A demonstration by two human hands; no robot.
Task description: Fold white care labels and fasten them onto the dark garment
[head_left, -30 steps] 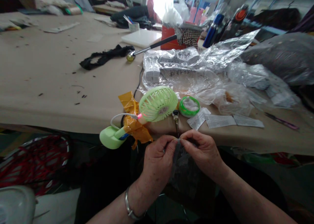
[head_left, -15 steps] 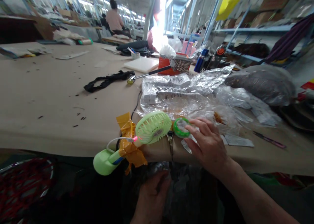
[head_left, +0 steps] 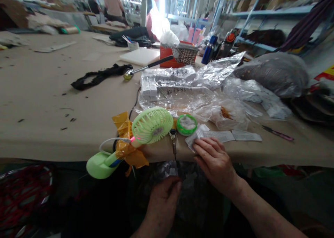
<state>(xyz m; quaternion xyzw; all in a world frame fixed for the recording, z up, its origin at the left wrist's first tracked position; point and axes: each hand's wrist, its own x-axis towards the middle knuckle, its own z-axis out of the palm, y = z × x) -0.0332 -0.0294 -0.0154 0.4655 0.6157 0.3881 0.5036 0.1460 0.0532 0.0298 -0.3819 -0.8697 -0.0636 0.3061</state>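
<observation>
I've drawn the right hand (head_left: 216, 163) back from the round green tub (head_left: 185, 131) beyond it; crumpled white papery slips (head_left: 191, 138) lie under its fingertips, whether pinched I can't tell. The left hand (head_left: 163, 201) curls behind a small pale tab (head_left: 172, 171), grip unclear. I judge this slip-handling; lifting one calls for a light pinch.

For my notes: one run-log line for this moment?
Right hand: at paper slips; left hand: below table edge; green tub: near fan
</observation>
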